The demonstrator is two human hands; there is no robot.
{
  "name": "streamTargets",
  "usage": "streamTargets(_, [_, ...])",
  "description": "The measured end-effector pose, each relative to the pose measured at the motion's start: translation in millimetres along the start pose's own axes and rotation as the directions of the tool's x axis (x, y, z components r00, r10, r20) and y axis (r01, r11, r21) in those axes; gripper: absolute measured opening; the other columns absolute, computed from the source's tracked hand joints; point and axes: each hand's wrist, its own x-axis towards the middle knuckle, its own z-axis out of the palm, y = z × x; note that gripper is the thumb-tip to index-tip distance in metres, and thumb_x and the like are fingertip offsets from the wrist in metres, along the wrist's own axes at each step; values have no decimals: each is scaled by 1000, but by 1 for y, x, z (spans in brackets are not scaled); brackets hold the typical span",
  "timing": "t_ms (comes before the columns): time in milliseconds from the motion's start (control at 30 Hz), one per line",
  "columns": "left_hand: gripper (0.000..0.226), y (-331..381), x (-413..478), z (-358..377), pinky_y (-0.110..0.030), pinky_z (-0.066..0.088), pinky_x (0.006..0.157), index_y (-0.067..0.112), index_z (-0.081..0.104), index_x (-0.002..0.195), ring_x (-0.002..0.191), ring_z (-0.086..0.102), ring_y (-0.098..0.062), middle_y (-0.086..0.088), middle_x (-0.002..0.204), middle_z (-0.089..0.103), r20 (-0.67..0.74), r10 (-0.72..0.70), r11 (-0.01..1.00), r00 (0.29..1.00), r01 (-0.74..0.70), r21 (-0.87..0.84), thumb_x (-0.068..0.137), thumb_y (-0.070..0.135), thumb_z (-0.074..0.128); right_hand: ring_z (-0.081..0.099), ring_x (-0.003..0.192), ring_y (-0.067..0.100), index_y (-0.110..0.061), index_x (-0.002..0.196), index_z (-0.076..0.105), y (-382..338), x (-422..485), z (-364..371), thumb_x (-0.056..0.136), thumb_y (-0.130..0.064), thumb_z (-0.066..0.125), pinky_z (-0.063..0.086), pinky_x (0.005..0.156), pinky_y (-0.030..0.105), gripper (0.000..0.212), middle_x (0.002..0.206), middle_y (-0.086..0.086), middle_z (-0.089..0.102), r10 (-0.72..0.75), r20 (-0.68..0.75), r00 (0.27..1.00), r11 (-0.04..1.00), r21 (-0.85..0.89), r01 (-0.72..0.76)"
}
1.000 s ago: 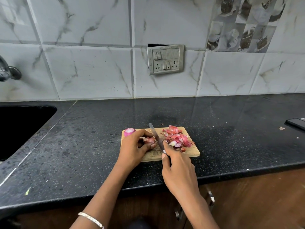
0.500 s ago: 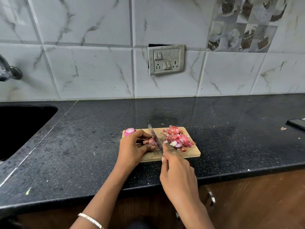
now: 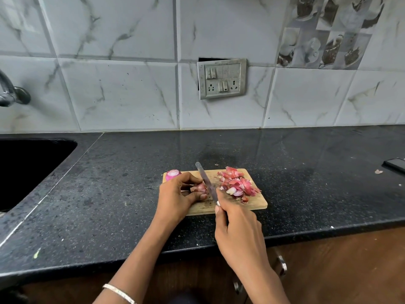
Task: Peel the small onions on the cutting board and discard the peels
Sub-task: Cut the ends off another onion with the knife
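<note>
Snugly, left hand [image 3: 175, 195] with grip round papery onion [image 3: 200, 187]; right hand [image 3: 238, 229], grip round slim steel knife [image 3: 205, 179].

The counter [image 3: 285, 172] is black speckled stone with a polished surface and spans the full width of the view. A dark sink [image 3: 32, 172] is recessed into it at 9 o'clock. A wooden cutting board [image 3: 252, 205] lies flat at the centre, near the front edge.

At 3 o'clock, well apart from the board, lies a dark flat object [image 3: 395, 165], cut off by the frame. A pale scrap [image 3: 378, 171] lies just beside it. A small green scrap [image 3: 36, 253] lies at 8 o'clock, near the front edge.
</note>
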Motion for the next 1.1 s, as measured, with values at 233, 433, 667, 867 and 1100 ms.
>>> streamTargets(233, [46,0,0,-1,-8,51,74,41,65,77,79,66,12,26,76,70,9,-14,1000,1000,14,2,64,6,93,66,106,26,-41,156,29,-5,5,8,107,-34,35,49,80,37,50,120,-4,64,41,5,999,996,-80,-40])
streamTargets(433, [43,-2,1,1,-4,49,73,37,66,78,77,66,13,22,79,71,13,-21,1000,1000,21,-6,67,4,92,65,111,23,-36,157,29,-12,20,14,105,-24,45,56,82,38,56,127,-1,63,-12,-27,1000,983,-185,7])
streamTargets(667, [41,-3,2,4,-15,56,74,39,67,79,78,68,9,18,84,74,-1,-16,1000,1000,16,4,71,7,91,62,115,28,-40,159,18,-10,16,19,105,-22,45,51,86,38,63,143,0,52,-14,-9,1000,978,-208,12])
streamTargets(867, [41,1,2,4,-9,52,72,42,64,76,78,64,13,23,81,71,-10,-41,998,999,41,44,71,13,92,63,114,27,-38,160,16,-6,-2,11,104,-24,45,50,83,35,64,139,-3,54,-3,29,1000,977,-215,9])
streamTargets(1100, [24,0,2,4,-17,58,74,21,73,85,73,67,7,16,80,73,3,-49,999,999,49,5,73,8,90,61,120,26,-34,156,32,-17,27,14,102,-19,48,54,88,40,58,131,-1,62,15,-5,1000,986,-167,-16])
